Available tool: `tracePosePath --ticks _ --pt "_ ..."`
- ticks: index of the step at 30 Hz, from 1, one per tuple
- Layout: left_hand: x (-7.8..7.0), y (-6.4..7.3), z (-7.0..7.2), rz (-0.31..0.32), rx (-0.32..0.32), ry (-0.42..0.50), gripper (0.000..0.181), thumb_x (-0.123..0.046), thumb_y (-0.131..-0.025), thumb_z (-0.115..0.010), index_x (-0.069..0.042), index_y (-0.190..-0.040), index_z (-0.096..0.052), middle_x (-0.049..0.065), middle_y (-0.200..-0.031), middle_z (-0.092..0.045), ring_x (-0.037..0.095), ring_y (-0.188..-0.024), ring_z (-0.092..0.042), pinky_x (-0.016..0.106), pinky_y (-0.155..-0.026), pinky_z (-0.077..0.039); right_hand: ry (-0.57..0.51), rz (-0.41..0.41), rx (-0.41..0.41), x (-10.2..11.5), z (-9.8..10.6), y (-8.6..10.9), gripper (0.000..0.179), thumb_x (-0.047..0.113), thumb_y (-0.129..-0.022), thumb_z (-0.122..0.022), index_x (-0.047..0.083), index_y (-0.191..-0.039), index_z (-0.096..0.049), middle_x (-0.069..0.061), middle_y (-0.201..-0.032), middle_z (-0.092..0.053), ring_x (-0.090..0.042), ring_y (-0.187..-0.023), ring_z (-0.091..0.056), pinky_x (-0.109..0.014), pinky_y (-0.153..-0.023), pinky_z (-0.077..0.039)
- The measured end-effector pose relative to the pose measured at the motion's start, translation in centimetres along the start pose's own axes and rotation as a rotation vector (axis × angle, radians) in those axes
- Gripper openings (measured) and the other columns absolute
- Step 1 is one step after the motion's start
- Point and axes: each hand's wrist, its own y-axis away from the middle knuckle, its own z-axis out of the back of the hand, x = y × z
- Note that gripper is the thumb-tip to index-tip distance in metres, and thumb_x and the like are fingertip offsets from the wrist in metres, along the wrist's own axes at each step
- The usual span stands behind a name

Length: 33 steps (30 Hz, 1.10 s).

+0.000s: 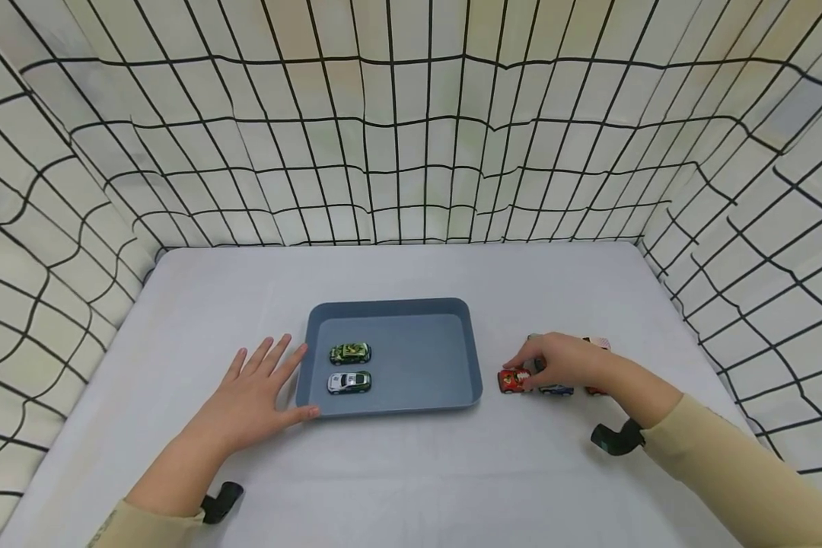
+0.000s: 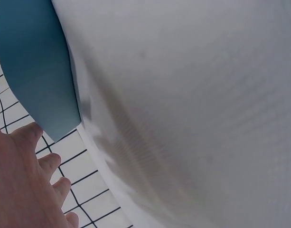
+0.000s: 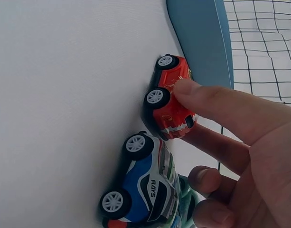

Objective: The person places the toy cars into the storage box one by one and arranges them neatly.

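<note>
Red toy car [image 1: 512, 380], pinched by the right hand [image 1: 563, 359], looks light, hard and smooth, so grip its sides, with the left hand [image 1: 255, 397] spread wide, gripping nothing.

pale walls [image 1: 411, 144] with wavy black grid lines enclose a white table [image 1: 411, 472] at back and sides.

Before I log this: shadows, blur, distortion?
Head: light fairly even; gridded curtain looks wavy, lens or fabric unclear. Left wrist: broad soft shadow, faint ripple lines on white tabletop. Right wrist: red toy car crisp, wheel spokes distinct.
</note>
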Motion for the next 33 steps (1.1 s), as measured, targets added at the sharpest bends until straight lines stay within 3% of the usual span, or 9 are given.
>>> tracePosePath --ticks 12,19,25,33 --pt "-0.11 -0.18 0.11 0.005 0.003 -0.002 0.107 -0.082 -0.079 -0.053 -0.014 -0.157 -0.029 0.020 -0.162 -0.020 0.044 -0.148 -0.014 0.065 -0.117 -0.005 0.031 -0.010 0.006 -0.03 -0.24 -0.26 0.036 0.024 -0.084 -0.080 0.026 -0.119 -0.074 0.009 -0.106 -0.068 -0.010 -0.088 -0.056 -0.029 -0.077 -0.051" --pt "-0.19 -0.18 0.19 0.005 0.005 0.002 0.106 -0.080 -0.079 -0.055 -0.013 -0.157 -0.029 0.020 -0.162 -0.020 0.044 -0.148 -0.014 0.065 -0.117 -0.004 0.037 -0.004 -0.027 -0.05 -0.03 -0.36 0.034 0.022 -0.087 -0.078 0.027 -0.120 -0.073 0.007 -0.118 -0.067 -0.011 -0.097 -0.059 -0.034 -0.086 -0.052" --pt "-0.26 -0.09 0.29 0.002 0.004 0.003 0.106 -0.081 -0.080 -0.054 -0.012 -0.157 -0.029 0.020 -0.162 -0.021 0.044 -0.148 -0.015 0.066 -0.117 -0.006 0.043 0.004 -0.006 -0.08 -0.12 -0.67 0.033 0.022 -0.086 -0.078 0.025 -0.119 -0.074 0.006 -0.117 -0.067 -0.012 -0.093 -0.058 -0.032 -0.082 -0.052" --pt "-0.25 -0.02 0.31 -0.002 0.000 0.008 0.107 -0.082 -0.079 -0.053 -0.012 -0.157 -0.029 0.020 -0.162 -0.021 0.044 -0.148 -0.015 0.066 -0.117 -0.006 0.111 0.013 -0.003 0.14 -0.28 -0.83 0.038 0.026 -0.084 -0.081 0.025 -0.121 -0.073 0.003 -0.119 -0.068 -0.015 -0.107 -0.061 -0.040 -0.094 -0.052"
